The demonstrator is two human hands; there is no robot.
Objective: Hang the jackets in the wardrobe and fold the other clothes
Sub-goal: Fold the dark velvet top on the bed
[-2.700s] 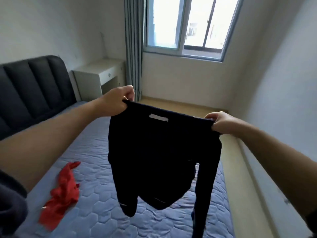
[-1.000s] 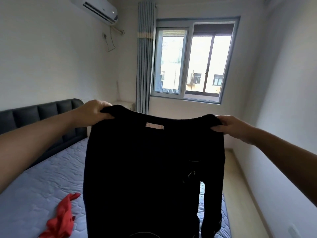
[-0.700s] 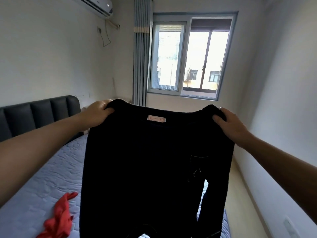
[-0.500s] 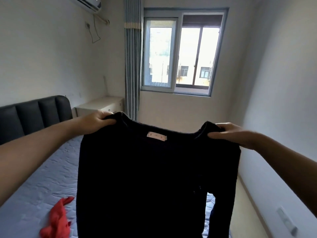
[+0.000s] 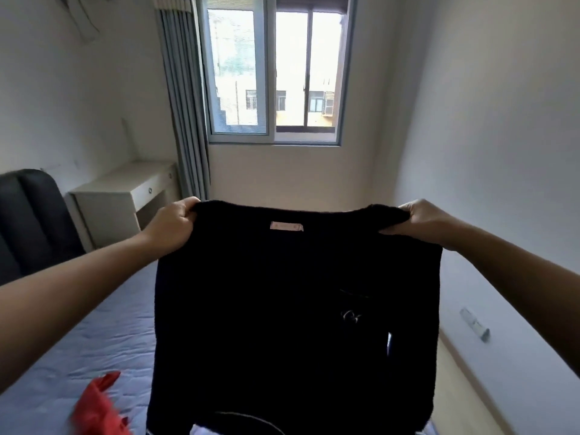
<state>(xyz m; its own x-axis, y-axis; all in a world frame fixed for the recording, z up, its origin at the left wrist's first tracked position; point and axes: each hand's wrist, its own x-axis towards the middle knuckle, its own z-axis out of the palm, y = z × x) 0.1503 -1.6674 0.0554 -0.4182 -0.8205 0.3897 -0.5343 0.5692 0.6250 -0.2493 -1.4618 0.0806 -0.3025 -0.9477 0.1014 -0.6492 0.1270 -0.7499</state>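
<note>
A black long-sleeved top (image 5: 282, 309) hangs spread out in front of me, with a small pink label at its neck. My left hand (image 5: 171, 226) grips its left shoulder and my right hand (image 5: 423, 219) grips its right shoulder, both held out at chest height above the bed. The top's lower part runs past the bottom of the view and hides much of the bed behind it. A crumpled red garment (image 5: 97, 406) lies on the mattress at the lower left.
The bed has a blue quilted mattress (image 5: 94, 334) and a dark padded headboard (image 5: 28, 221) on the left. A white desk (image 5: 125, 196) stands in the far left corner beside a grey curtain (image 5: 185, 98). A window (image 5: 276, 73) faces me. Bare wooden floor (image 5: 455, 387) runs along the right wall.
The top has spread wider between my hands and sunk a little lower in view. The camera tilted up toward the window earlier, then dipped slightly.
</note>
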